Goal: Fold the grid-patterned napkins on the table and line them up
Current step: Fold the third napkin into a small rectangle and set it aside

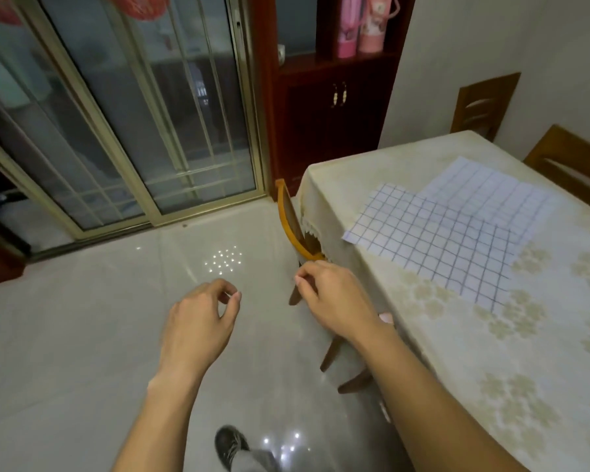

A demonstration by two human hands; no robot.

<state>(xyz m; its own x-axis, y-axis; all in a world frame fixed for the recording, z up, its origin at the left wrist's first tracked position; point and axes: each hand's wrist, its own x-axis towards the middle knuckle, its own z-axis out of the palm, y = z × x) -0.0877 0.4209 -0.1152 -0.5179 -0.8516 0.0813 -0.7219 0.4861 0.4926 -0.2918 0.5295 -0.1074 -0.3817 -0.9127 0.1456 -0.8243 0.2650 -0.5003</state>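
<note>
**Ana:** Cream tablecloth, pale flower print, and on it two grid-patterned napkins. The near napkin [436, 247] has darker lines and lies flat at about two o'clock from the hands; the far napkin [491, 195] is paler, sits further out on the same bearing, and its near corner is tucked under the first one.

**Ben:** Any folds yet?

**Ana:** None that I can see from the head camera. Both lie open as single sheets, overlapping at one corner rather than lined up. By my reckoning the job is at its very start: two folds to make, then the lining up.

**Ben:** And the hands?

**Ana:** Both are off the table [474, 335], out over the floor tiles. The left hand [198, 321] hangs at roughly nine o'clock from the table edge, fingers loosely curled, thumb and forefinger near each other, nothing between them. The right hand [334, 298] is just beside the table's near corner, fingers curled in the same loose way, also empty. It is close to the top rail of the chair [292, 226], though I cannot tell if it touches.

**Ben:** Give me the count.

**Ana:** Two napkins, two hands, one table. Three chairs by my count: one pushed in at the near corner, two at one o'clock beyond the table. One shoe [230, 444] shows at six o'clock.
</note>
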